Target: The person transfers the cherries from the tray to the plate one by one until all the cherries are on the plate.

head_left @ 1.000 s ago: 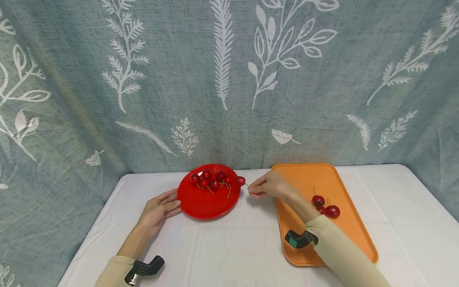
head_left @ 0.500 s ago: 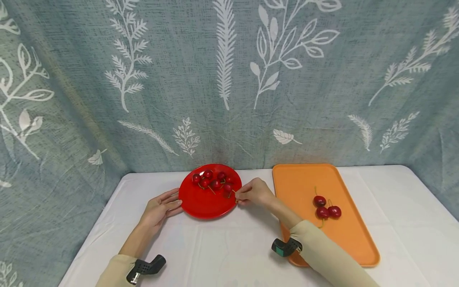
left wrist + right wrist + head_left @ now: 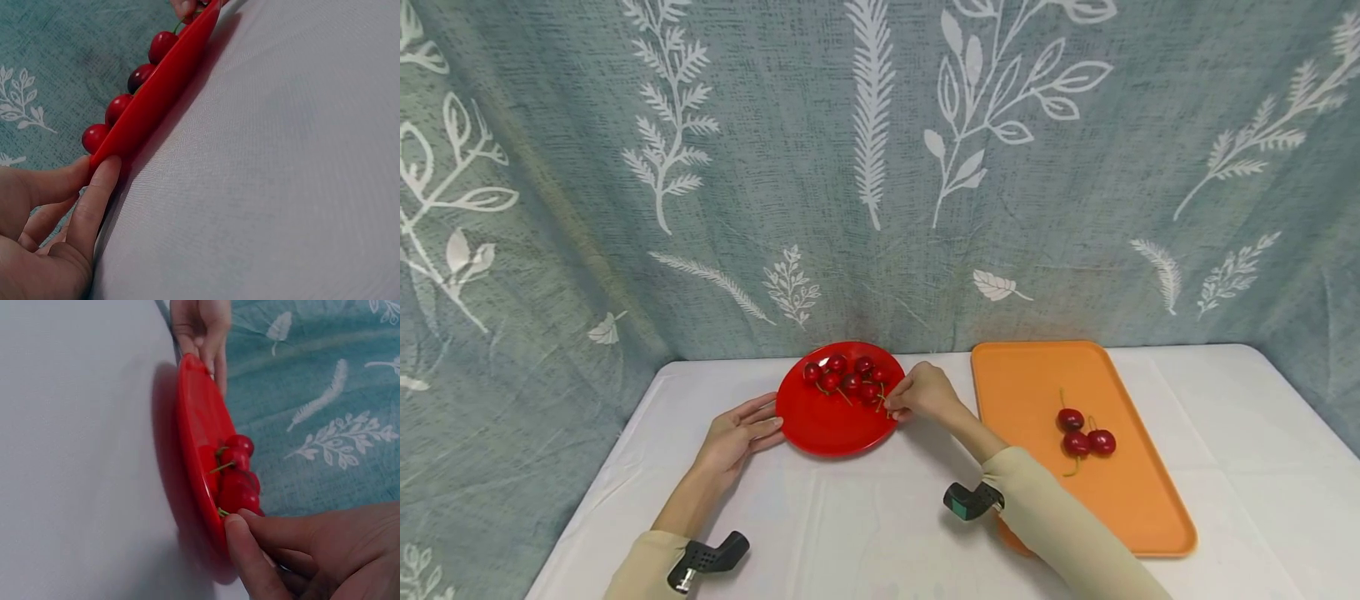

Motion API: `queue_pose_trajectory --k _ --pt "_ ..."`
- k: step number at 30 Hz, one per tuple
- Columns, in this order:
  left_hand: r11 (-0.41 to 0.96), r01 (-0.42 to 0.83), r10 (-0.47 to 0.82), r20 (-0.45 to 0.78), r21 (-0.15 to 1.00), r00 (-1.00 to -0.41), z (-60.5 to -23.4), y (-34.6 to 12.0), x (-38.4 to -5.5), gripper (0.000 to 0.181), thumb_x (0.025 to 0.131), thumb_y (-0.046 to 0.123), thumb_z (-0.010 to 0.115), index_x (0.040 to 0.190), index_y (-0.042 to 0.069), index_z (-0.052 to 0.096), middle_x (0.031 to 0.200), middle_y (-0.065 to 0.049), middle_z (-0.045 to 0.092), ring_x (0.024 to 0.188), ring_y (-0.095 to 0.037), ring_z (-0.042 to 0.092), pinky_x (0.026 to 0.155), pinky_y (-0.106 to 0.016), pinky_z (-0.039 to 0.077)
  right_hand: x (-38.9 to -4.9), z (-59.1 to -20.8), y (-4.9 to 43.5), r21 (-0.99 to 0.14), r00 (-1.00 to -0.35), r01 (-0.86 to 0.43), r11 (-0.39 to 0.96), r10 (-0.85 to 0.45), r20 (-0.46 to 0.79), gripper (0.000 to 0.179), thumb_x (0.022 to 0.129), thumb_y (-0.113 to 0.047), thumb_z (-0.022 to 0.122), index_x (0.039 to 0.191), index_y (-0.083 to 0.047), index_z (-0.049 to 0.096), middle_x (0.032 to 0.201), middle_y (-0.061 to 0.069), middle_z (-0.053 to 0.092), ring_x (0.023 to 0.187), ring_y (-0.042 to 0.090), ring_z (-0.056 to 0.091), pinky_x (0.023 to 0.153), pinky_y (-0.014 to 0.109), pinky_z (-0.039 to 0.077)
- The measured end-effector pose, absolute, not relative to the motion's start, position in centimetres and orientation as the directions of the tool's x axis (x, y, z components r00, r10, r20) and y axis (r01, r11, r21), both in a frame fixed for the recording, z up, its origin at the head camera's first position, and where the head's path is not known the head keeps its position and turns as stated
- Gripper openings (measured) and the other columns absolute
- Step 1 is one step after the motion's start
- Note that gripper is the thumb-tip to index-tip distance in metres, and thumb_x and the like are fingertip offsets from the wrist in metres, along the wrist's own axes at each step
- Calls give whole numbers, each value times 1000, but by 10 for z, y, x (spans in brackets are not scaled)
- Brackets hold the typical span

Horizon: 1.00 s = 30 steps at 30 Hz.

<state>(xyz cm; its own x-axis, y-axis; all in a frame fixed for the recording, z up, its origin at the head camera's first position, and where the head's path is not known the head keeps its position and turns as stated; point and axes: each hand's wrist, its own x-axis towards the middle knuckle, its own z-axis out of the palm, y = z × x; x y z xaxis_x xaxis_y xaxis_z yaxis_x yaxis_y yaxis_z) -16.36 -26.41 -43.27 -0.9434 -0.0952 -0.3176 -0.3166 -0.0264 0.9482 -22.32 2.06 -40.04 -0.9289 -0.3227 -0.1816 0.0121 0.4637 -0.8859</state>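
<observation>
A round red plate (image 3: 835,429) lies on the white cloth, with several dark red cherries (image 3: 851,383) bunched over its far half. At its left rim is my left hand (image 3: 727,442); in the left wrist view its thumb and finger (image 3: 103,181) pinch the plate's edge from both sides. My right hand (image 3: 925,393) is at the right rim. Its thumb and forefinger pinch the green stem of a cherry (image 3: 239,497), which lies among the others on the plate. The stem's end is hidden between the fingertips.
To the right lies an orange tray (image 3: 1030,375), partly under the right forearm. Three cherries (image 3: 1077,443) with stems sit close together on it. A blue-green curtain (image 3: 820,208) with white leaf prints hangs behind the table.
My right hand has moved left from beside the tray to the plate, carrying a cherry by its stem and lowering it among the others. The left hand has stayed at the rim.
</observation>
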Motion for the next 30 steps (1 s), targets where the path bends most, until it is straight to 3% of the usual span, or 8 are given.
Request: queue_pose_trajectory --k 9,18,30 --pt "-18 -317 -94 -318 948 -944 -432 -262 -164 58 96 4 59 149 0 37 147 -24 43 95 -11 70 84 -29 57 -222 -397 23 -879 -933 21 476 -307 -189 9 83 1 74 83 9 75 70 13 72 53 13 67 56 20 57" --pt "-14 -321 -98 -321 947 -942 -432 -262 -164 58 96 5 60 149 0 36 148 -24 42 96 -11 69 84 -29 57 -216 -393 31 -835 -953 -65 546 -282 -111 6 82 -1 76 81 5 77 68 10 72 58 17 70 56 20 57" --pt "-18 -330 -94 -330 944 -939 -433 -263 -165 58 96 4 59 149 0 36 148 -24 42 96 -11 70 85 -29 57 -214 -387 61 -897 -943 8 441 -296 -154 8 85 3 71 89 8 75 78 13 73 68 19 72 67 29 61"
